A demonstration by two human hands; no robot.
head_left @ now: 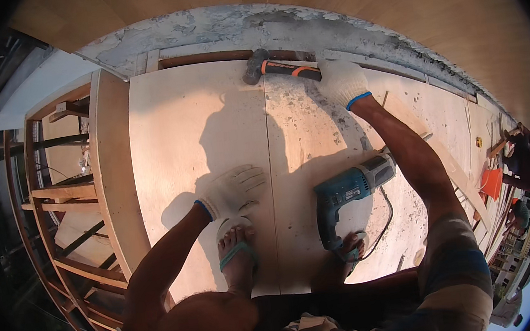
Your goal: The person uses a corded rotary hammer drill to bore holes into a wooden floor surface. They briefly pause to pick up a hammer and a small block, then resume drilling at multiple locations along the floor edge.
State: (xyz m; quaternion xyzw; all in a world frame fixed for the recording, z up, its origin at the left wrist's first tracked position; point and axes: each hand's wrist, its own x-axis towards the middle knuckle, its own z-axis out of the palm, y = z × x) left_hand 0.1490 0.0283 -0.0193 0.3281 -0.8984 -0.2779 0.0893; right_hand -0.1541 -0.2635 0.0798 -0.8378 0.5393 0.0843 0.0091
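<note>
My right hand (342, 81), in a white knit glove with a blue cuff, grips the end of a black-and-orange handled hammer (287, 69). The dark, blunt hammer head points left, at the far edge of the plywood sheets (172, 130). My left hand (234, 190), gloved the same way, holds nothing; its fingers stretch out to the right, low over or on the plywood beside my foot. Between my right forearm and right foot lies a teal corded power drill (350, 189), its bit pointing to the upper right.
A rough concrete edge (214, 30) runs along the far side, with broken chips (324, 121) scattered before it. Left of the plywood, an open timber frame (66, 192) drops away. Loose boards (456, 163) and an orange object (491, 183) lie to the right, near other people.
</note>
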